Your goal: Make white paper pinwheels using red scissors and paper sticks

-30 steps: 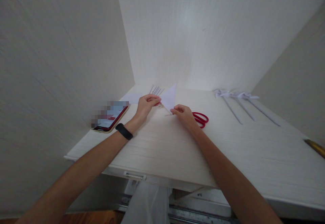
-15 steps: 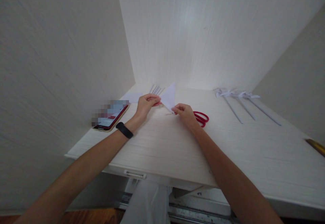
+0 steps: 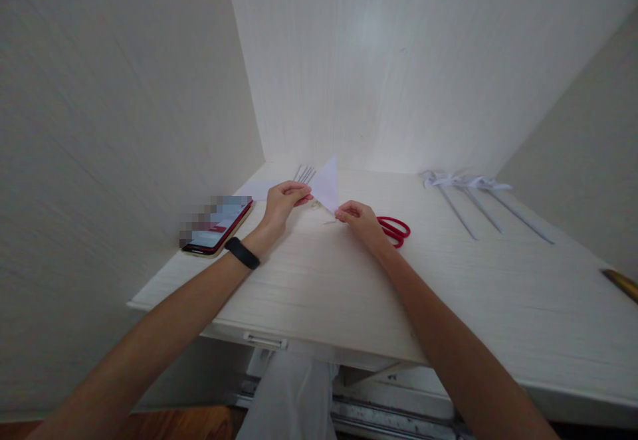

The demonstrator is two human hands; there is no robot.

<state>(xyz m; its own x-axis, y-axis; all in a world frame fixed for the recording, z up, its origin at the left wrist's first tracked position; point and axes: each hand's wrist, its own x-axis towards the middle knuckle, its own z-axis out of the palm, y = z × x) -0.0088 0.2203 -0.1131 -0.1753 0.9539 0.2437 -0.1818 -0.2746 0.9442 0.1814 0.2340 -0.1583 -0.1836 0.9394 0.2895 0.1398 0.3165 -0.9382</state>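
A folded white paper triangle (image 3: 326,184) is held up between my two hands, its point toward the back wall. My left hand (image 3: 286,202) pinches the paper's left corner; a black band circles that wrist. At the lower right corner, my right hand (image 3: 359,219) has thumb and fingers closed on the same paper. Red-handled scissors (image 3: 396,229) lie just right of my right hand, their blades hidden behind it. Behind my left hand lie several thin grey sticks (image 3: 305,174) and a flat white paper sheet (image 3: 256,191). Small scraps (image 3: 329,222) are on the tabletop under the triangle.
A phone (image 3: 218,226) lies at the left by the side wall. Paper-topped sticks (image 3: 471,201) rest at the back right. A gold-coloured object (image 3: 621,285) sits at the right edge. White walls enclose the desk (image 3: 319,294) at the back and sides.
Both hands and the paper triangle have shifted slightly left. The paper is still pinched at the same two corners.
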